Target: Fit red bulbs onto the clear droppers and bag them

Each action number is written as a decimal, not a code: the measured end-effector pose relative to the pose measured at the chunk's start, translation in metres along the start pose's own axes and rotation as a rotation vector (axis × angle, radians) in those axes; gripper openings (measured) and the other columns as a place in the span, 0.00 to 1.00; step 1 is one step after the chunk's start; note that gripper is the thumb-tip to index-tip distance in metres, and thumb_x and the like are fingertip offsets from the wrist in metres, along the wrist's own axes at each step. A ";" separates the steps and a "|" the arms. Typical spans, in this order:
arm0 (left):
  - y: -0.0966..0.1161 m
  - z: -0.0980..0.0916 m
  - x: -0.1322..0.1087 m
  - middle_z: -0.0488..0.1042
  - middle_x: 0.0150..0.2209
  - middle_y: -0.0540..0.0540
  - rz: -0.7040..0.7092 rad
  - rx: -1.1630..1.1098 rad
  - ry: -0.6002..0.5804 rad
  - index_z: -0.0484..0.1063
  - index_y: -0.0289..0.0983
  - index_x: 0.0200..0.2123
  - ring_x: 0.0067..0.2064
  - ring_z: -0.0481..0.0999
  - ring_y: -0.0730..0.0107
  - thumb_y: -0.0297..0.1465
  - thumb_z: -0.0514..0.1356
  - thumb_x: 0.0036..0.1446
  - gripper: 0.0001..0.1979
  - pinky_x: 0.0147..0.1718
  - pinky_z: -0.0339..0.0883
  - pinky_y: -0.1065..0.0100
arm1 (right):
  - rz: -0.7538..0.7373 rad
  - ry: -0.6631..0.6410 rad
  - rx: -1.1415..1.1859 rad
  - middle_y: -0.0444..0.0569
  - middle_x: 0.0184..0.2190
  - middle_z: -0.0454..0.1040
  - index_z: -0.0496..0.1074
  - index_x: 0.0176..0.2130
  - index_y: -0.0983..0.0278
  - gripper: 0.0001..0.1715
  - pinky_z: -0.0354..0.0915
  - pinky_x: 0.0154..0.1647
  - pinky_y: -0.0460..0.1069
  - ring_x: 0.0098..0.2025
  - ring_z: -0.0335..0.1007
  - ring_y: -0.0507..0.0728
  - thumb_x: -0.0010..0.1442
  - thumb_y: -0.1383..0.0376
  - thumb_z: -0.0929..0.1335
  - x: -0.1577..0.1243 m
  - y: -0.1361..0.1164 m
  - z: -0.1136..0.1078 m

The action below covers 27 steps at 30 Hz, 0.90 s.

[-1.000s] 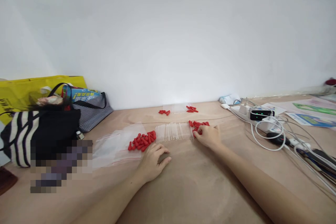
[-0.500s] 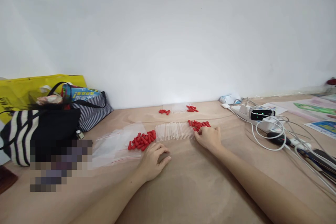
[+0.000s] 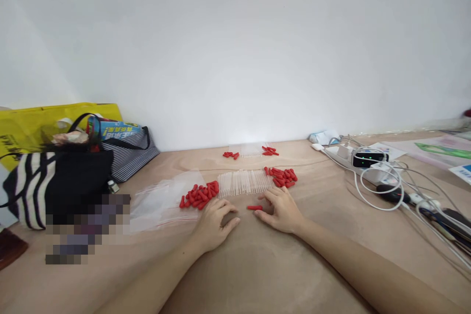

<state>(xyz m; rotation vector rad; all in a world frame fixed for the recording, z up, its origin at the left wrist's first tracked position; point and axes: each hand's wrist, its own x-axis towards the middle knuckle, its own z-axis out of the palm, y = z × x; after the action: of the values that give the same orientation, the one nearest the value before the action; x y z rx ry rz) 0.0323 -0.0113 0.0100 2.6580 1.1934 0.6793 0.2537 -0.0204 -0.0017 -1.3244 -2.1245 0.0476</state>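
My left hand rests on the table with its fingers apart, holding nothing, just in front of a heap of small red peg-shaped pieces. My right hand is low over the table, thumb and fingers apart. A single red peg-shaped piece lies between the hands, its right end at my right thumb tip. Beyond the hands, thin clear sticks lie side by side in a row. At the row's right end is a second heap of red pieces.
Clear plastic bags lie at the left. Near the wall are a smaller row of sticks and red pieces. Cloth bags stand far left. At the right are a power strip, white cables and papers.
My right hand has moved left and toward me, away from the right heap. One red piece now lies at its thumb, between my hands. My left hand has stayed in place.
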 end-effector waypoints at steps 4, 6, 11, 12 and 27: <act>0.000 0.001 0.000 0.71 0.36 0.47 0.004 -0.010 0.017 0.70 0.39 0.35 0.39 0.68 0.64 0.33 0.55 0.54 0.07 0.40 0.61 0.61 | -0.052 -0.019 0.003 0.47 0.31 0.68 0.71 0.39 0.58 0.13 0.51 0.39 0.51 0.36 0.62 0.55 0.52 0.58 0.66 0.002 -0.005 0.002; 0.000 0.002 0.000 0.71 0.36 0.47 -0.006 -0.010 0.060 0.70 0.39 0.36 0.39 0.67 0.64 0.33 0.55 0.54 0.07 0.40 0.61 0.61 | -0.085 -0.033 0.006 0.47 0.32 0.67 0.72 0.37 0.57 0.09 0.51 0.39 0.51 0.37 0.61 0.55 0.55 0.62 0.64 0.000 -0.004 0.005; 0.002 0.004 0.018 0.71 0.35 0.48 -0.081 0.098 0.171 0.70 0.38 0.32 0.39 0.66 0.63 0.31 0.56 0.53 0.05 0.41 0.59 0.60 | -0.152 -0.027 0.042 0.49 0.34 0.68 0.72 0.36 0.61 0.09 0.55 0.38 0.50 0.38 0.60 0.55 0.56 0.67 0.63 -0.009 0.005 0.006; 0.003 0.005 0.025 0.71 0.35 0.48 -0.107 0.135 0.172 0.70 0.38 0.30 0.39 0.66 0.63 0.30 0.56 0.53 0.04 0.41 0.59 0.60 | -0.167 -0.025 0.055 0.49 0.34 0.68 0.71 0.36 0.62 0.09 0.55 0.37 0.50 0.38 0.60 0.55 0.56 0.68 0.63 -0.011 0.006 0.005; 0.009 0.037 0.119 0.69 0.41 0.39 -0.461 0.361 0.131 0.73 0.35 0.33 0.47 0.62 0.51 0.34 0.56 0.48 0.11 0.43 0.54 0.55 | -0.186 -0.035 0.161 0.48 0.34 0.67 0.70 0.34 0.62 0.08 0.59 0.37 0.50 0.38 0.61 0.55 0.54 0.72 0.64 -0.011 0.005 0.000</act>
<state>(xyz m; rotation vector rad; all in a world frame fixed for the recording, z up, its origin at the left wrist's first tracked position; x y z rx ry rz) 0.1250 0.0723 0.0204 2.4671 2.0466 0.6075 0.2612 -0.0268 -0.0095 -1.0363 -2.2136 0.1618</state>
